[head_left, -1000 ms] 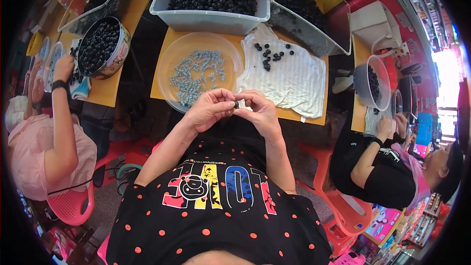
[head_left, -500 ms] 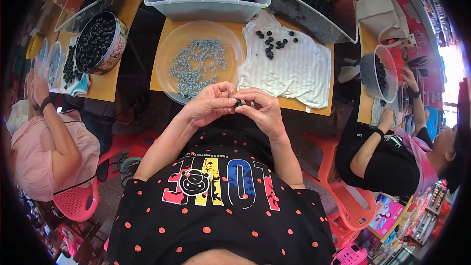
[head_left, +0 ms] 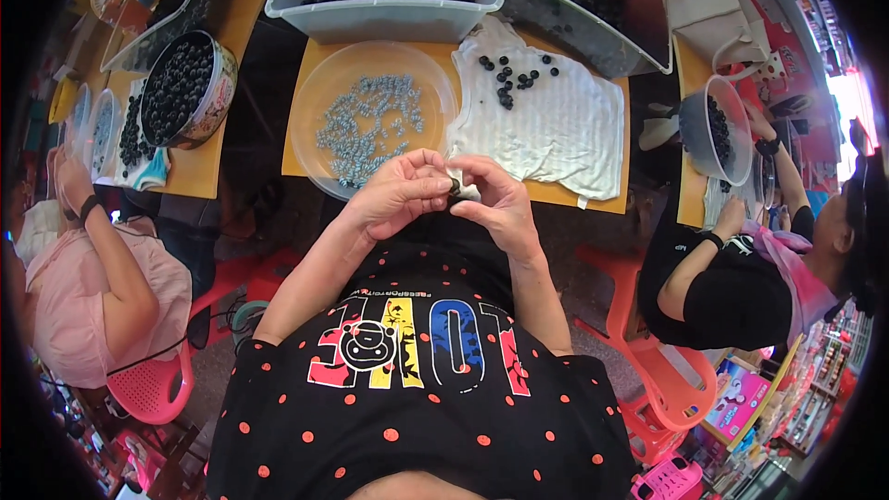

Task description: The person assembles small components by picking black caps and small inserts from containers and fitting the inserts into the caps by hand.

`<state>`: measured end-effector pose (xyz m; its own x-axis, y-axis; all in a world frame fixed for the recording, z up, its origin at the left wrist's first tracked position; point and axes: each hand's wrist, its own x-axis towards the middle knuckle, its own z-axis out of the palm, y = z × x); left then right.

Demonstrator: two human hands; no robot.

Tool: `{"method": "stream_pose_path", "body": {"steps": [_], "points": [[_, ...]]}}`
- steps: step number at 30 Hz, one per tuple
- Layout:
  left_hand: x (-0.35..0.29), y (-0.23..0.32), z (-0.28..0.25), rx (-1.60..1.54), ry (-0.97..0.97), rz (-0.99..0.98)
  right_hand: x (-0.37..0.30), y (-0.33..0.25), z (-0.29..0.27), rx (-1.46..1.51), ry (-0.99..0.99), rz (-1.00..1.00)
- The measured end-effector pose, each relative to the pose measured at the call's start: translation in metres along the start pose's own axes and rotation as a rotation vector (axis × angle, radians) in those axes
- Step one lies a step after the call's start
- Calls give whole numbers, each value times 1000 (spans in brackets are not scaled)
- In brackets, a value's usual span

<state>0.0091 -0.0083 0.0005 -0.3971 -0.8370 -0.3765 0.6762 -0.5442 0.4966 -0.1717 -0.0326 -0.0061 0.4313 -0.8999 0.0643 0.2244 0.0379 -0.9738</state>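
Observation:
Above my lap, my left hand (head_left: 403,194) pinches a small black round piece (head_left: 454,187) between thumb and fingertips. My right hand (head_left: 497,206) meets it from the other side, its thumb and fingers curled about the same piece. The fingers cover most of the piece. Just beyond my hands, a shallow clear round tray (head_left: 304,97) holds many small silvery-blue spiral parts. To its right, a white cloth (head_left: 546,143) lies spread on the table, with several loose black round pieces (head_left: 506,93) on its far left part.
Behind the tray stands a clear bin (head_left: 389,18) full of black pieces, with another bin (head_left: 579,32) to its right. A patterned tub (head_left: 218,97) of black pieces is on the left table. Co-workers sit at both sides, near a pink chair (head_left: 153,389) and an orange stool (head_left: 671,389).
My right hand has opened slightly around the black piece, its fingers a little higher and farther from the left fingertips. The view has shifted slightly. The person at right has leaned a little.

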Motion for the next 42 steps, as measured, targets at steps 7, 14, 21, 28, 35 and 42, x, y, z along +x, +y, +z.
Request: {"method": "stream_pose_path", "body": {"steps": [7, 14, 21, 28, 35, 42], "points": [[11, 67, 8, 465, 130, 196, 45, -4, -73, -491, 319, 129], [72, 189, 25, 624, 253, 676, 118, 23, -136, -1284, 253, -505], [48, 117, 31, 969, 191, 629, 104, 25, -137, -1122, 365, -443], [39, 15, 16, 443, 158, 360, 47, -18, -50, -633, 417, -188], [7, -23, 3, 205, 253, 337, 24, -17, 2, -883, -8, -388], [-61, 0, -28, 220, 331, 399, 61, -17, 12, -882, -50, -274]]}}
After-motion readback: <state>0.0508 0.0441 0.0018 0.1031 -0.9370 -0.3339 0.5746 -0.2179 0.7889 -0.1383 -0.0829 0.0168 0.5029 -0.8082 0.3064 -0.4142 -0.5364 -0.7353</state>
